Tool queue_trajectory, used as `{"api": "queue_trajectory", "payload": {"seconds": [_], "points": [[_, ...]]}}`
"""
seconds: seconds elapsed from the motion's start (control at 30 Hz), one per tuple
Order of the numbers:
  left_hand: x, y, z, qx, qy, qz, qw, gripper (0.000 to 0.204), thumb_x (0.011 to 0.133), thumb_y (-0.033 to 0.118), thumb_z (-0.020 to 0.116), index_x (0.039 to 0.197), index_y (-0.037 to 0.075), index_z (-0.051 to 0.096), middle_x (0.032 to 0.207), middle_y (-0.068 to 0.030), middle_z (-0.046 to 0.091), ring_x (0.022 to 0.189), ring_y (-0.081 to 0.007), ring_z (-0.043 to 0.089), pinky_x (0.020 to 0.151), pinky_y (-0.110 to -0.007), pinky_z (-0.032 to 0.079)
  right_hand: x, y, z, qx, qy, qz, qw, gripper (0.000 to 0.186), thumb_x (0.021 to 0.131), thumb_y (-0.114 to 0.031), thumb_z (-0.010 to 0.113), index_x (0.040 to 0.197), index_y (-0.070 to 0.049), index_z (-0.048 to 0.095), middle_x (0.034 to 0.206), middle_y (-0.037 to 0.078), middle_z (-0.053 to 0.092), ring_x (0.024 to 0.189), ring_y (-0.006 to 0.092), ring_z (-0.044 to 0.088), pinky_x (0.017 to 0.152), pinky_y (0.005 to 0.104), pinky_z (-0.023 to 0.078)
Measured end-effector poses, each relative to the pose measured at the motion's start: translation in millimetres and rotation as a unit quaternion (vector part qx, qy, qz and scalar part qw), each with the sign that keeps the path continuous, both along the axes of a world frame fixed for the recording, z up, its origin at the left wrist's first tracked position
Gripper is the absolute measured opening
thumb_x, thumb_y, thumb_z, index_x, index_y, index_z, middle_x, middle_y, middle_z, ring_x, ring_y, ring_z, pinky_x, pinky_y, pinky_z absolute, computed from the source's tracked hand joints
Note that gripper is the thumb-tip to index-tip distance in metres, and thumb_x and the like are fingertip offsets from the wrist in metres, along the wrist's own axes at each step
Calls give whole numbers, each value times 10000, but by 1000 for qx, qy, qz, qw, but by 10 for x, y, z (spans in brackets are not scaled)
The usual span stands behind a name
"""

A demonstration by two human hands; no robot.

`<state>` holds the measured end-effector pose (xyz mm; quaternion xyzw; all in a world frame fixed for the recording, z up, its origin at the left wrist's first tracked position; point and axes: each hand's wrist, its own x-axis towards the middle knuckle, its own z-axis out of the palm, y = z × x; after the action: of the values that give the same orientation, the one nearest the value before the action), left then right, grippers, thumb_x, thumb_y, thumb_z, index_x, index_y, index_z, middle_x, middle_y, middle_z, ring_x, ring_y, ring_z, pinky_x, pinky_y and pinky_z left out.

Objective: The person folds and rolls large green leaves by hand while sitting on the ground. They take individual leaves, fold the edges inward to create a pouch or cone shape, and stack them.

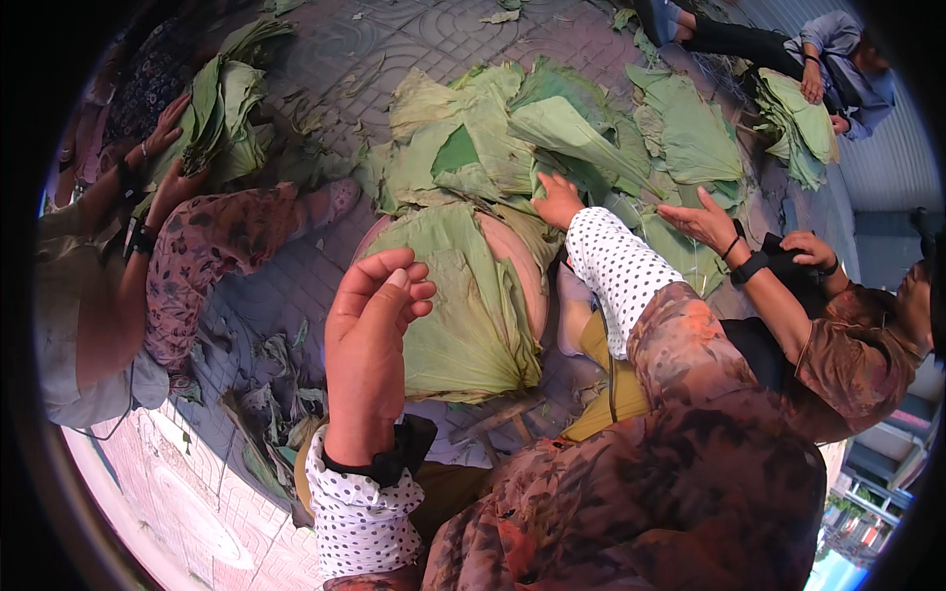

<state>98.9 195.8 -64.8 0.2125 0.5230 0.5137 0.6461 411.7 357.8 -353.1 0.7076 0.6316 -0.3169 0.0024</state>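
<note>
We are stacking lotus leaves: our right hand (pixel 558 200) is grasping a loose leaf (pixel 567 133) at twelve o'clock, our left hand (pixel 372 335) is hovering open, empty, beside the folded stack (pixel 463 315)

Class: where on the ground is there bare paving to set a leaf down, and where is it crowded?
Bare paving lies between the folded leaf stack and the floral-trousered leg; more at the top. The leaf pile ahead of the right hand is crowded.

Left hand (pixel 370 340) raised, fingers loosely curled and empty; right hand (pixel 558 200) stretched forward, palm down
</note>
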Motion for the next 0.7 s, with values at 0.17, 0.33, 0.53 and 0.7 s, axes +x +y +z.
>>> {"api": "queue_trajectory", "payload": {"seconds": [0.17,0.33,0.53,0.7], "points": [[89,315,-49,-21,-28,5,999,224,1010,67,560,1212,-19,602,1094,-109,663,944,-165,643,861,-288,510,40,397,-317,49,-16,-3,999,693,901,-334,657,1502,-66,442,1443,258,486,1365,446,408,1164,467,324],[69,523,-186,-34,-32,8,999,222,1012,61,553,1213,-20,602,1090,-110,667,947,-174,644,866,-295,511,-92,382,-394,201,-10,-40,979,296,892,-204,643,1174,-120,678,1207,152,609,1188,386,510,1033,491,412],[-13,575,-214,-31,-21,15,999,220,1024,70,537,1215,-21,597,1076,-110,660,936,-177,644,871,-307,536,-103,242,-284,274,-22,-46,960,384,839,-172,738,1210,-151,646,1315,87,538,1309,321,420,1107,499,301],[38,507,-195,-39,-33,8,999,212,1024,69,537,1201,-25,604,1068,-115,662,928,-187,646,859,-310,536,400,152,-654,92,-93,-72,989,463,847,-223,743,1285,-126,625,1402,85,532,1341,296,430,1086,528,346]]}}
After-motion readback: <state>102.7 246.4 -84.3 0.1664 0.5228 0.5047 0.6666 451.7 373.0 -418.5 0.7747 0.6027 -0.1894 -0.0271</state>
